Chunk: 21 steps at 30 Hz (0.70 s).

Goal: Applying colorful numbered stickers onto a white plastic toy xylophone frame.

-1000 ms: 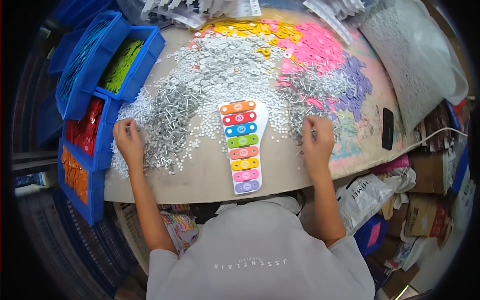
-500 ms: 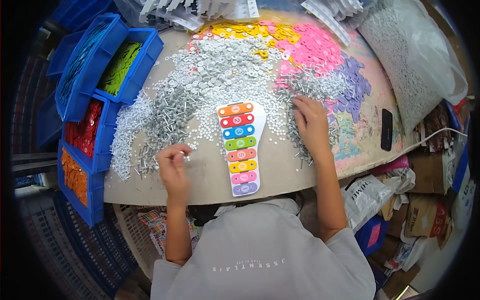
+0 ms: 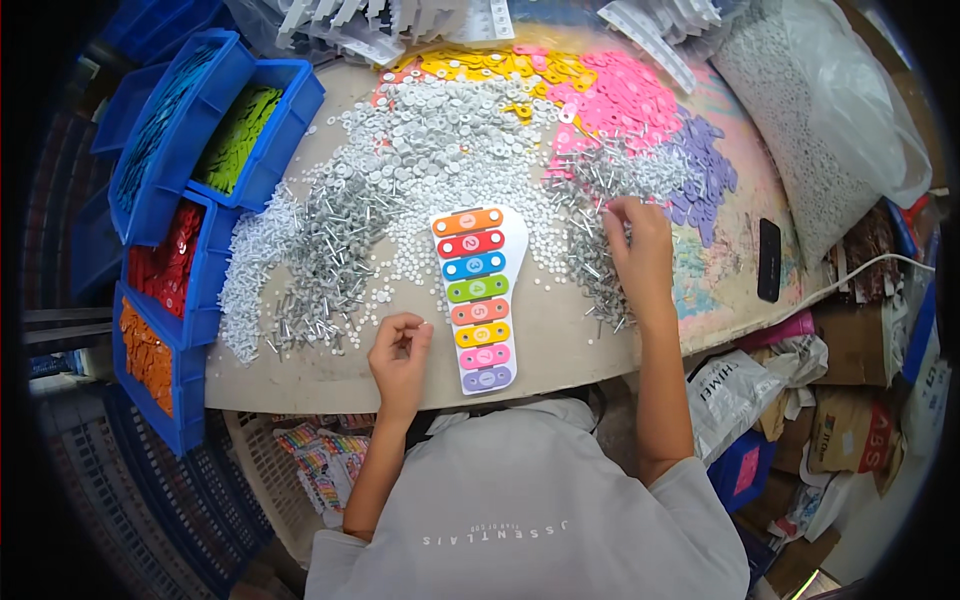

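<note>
A toy xylophone (image 3: 516, 262) with a white base and a column of coloured bars lies on the table before me. White round caps sit on the ends of the orange, red and blue bars; the lower bars show small dark holes at their ends. Just left of its lower half, my left hand (image 3: 398, 362) hovers with curled fingers, thumb close to the index finger; anything between them is too small to make out. My right hand (image 3: 642, 250) is at the right-hand heap of metal pins (image 3: 592, 250), its fingertips drawn together, with their contents hidden.
White caps (image 3: 440, 125) and more pins (image 3: 340, 225) spread across the table's middle and left. Pink bars (image 3: 635, 95), purple bars (image 3: 705, 170) and yellow bars (image 3: 500, 65) lie behind. Blue bins (image 3: 190, 330) stand left; a phone (image 3: 769, 260) and a bulging sack (image 3: 775, 130) are right.
My left hand has moved right, from beside the pins toward the xylophone's lower half. My right hand has shifted slightly right and nearer to me, still over the pins.
</note>
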Motion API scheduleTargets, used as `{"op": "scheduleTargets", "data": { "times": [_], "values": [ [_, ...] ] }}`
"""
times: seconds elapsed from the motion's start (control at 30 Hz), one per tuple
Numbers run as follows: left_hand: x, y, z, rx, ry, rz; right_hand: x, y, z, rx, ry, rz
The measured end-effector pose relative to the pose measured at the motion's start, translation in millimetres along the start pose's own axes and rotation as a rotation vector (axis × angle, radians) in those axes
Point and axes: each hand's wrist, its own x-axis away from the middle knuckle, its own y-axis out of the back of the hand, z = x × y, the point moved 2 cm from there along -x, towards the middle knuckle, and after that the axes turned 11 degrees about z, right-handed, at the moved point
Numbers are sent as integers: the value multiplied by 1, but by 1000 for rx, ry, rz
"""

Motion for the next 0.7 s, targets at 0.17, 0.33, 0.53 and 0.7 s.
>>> {"op": "scheduleTargets", "data": {
  "times": [0.17,0.33,0.53,0.7],
  "values": [
    [0,4,-2,-31,-43,3,-15,-20,-12,70,111,27],
    [-1,15,-10,133,111,8,-10,-17,4,-109,26,-29],
    [-36,9,-33,361,176,118,17,-26,58,-780,-169,197],
    [-50,-2,-34,463,242,370,31,-52,68,-897,-149,353]
  ]
}}
